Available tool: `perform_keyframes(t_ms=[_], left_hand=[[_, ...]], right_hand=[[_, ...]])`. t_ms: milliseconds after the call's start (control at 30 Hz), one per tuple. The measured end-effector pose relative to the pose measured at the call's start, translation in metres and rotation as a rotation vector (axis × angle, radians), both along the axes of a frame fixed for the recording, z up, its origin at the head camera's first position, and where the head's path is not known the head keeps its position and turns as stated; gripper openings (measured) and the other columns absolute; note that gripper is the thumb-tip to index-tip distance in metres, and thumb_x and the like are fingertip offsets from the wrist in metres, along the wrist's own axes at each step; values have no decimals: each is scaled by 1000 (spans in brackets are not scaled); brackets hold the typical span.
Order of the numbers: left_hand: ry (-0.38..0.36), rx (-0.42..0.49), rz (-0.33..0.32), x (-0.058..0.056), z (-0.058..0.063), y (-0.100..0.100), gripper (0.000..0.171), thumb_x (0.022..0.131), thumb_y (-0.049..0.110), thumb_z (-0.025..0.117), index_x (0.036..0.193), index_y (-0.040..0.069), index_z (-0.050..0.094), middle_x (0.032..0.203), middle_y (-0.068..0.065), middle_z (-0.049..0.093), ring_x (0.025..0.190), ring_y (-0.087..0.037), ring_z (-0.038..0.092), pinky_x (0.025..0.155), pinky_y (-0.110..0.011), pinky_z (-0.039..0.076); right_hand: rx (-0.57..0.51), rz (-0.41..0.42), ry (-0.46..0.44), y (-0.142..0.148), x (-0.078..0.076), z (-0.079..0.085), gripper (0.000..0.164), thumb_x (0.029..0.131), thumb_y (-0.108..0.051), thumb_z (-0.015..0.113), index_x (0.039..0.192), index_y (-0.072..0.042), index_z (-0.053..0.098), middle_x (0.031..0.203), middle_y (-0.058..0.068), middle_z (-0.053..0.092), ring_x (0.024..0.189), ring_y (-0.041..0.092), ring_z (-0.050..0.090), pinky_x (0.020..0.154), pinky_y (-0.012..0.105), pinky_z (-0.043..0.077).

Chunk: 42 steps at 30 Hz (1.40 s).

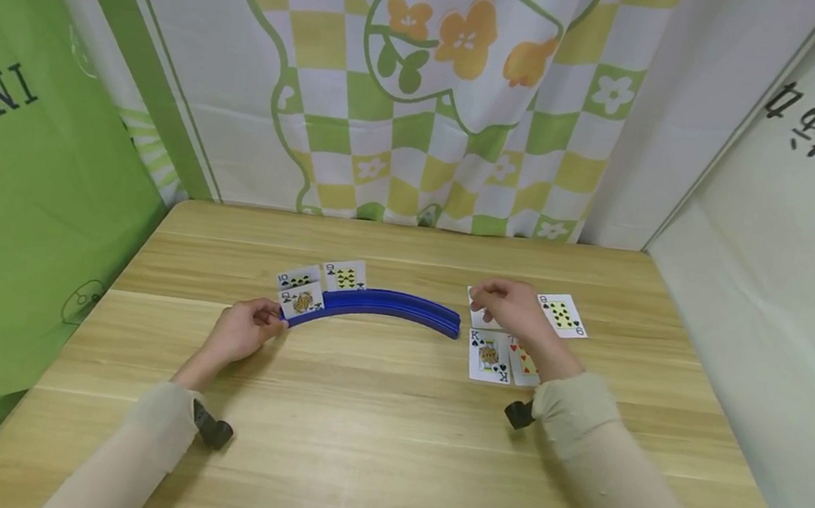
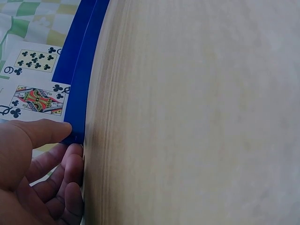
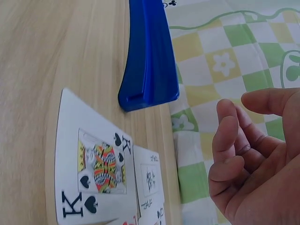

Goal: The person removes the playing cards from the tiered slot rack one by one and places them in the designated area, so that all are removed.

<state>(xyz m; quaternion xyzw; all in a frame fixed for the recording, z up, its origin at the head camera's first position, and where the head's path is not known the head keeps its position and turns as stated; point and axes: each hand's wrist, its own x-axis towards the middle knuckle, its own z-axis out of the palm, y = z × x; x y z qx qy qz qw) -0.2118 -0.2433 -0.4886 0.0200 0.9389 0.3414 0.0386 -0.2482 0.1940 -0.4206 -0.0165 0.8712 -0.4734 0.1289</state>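
Note:
A curved blue card holder (image 1: 387, 304) stands on the table. My left hand (image 1: 244, 330) pinches its left end, the thumb (image 2: 51, 131) lying on the blue rim. A queen of clubs (image 1: 303, 301) stands in the holder at that end, a ten (image 1: 299, 277) of a black suit partly behind it. Beside them is a nine of clubs (image 1: 345, 276). My right hand (image 1: 510, 306) hovers over the loose cards, fingers loosely bent, with nothing between thumb and fingertips. Below it lie a king of spades (image 1: 490, 356) and a red-heart card (image 1: 525, 363), partly hidden by the wrist.
Another card (image 3: 149, 180) with a black drawing lies beyond the king, mostly under my right hand in the head view. Right of the hand lies a black nine (image 1: 562, 314). Printed curtains (image 1: 418, 163) hang at the table's back and sides.

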Motion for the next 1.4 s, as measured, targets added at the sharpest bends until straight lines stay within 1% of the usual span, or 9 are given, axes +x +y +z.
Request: perform_keyframes(t_ms=[167,300,400,567,667,800,967,1233,1400], left_hand=[[-6,-2,-4,0,-2,-1,34,93,21,70,117,-2,65,97,-13,73,88,-22,67,72,-29,52],[-12,-1,-2,-1,-2,-1,34,93,22,70,117,-2,65,98,-13,72,88,-22,67,71,-28,51],[-13,0,2,-1,-2,-1,34,93,22,70,117,-2,65,98,-13,73,88,-22,67,71,-28,51],[-8,-3,4,-1,-2,-1,34,93,23,70,117,-2,65,97,-13,73,88,-22,67,72,-29,51],[-4,-4,3,0,-2,-1,34,93,22,70,117,-2,65,97,-13,73,88,-23,67,72,-29,51],[1,-3,0,-1,-2,-2,34,93,22,70,116,-2,66,97,-13,73,88,-23,67,72,-29,52],[4,-3,-4,-1,-3,-2,34,92,21,70,116,-3,65,97,-13,73,87,-22,67,71,-29,52],[-4,-2,-2,-2,-4,-1,34,92,21,70,117,-3,66,97,-13,73,87,-22,67,71,-29,52],[-1,-1,-1,-2,-3,-1,34,92,20,70,117,-3,66,97,-13,72,87,-22,67,71,-28,52]], right_hand=[[7,16,23,-7,-1,2,33,101,-30,54,121,-8,66,110,12,72,87,23,62,80,33,46],[-26,27,27,-13,-1,4,33,100,-29,55,120,-6,66,110,14,72,93,33,63,82,36,47],[-37,29,29,-18,-2,4,32,101,-29,54,120,-6,66,110,14,72,97,37,63,84,38,48],[-48,36,33,-24,-2,6,29,101,-27,54,118,-6,65,110,14,72,92,29,65,84,36,51],[-72,40,40,-29,-3,6,30,100,-24,56,119,-2,65,109,16,71,91,29,65,87,42,53],[-107,38,29,-34,-3,6,30,99,-23,57,119,-1,65,110,16,71,96,34,64,92,49,52],[-109,32,20,-40,-4,7,30,99,-25,57,119,-4,66,110,14,71,99,38,63,93,48,52],[-142,29,37,-51,-6,7,21,98,-22,58,108,-6,69,108,12,72,78,19,61,78,37,53],[-152,35,52,-58,-8,5,21,98,-21,58,108,-6,69,107,12,72,75,16,60,76,36,52]])
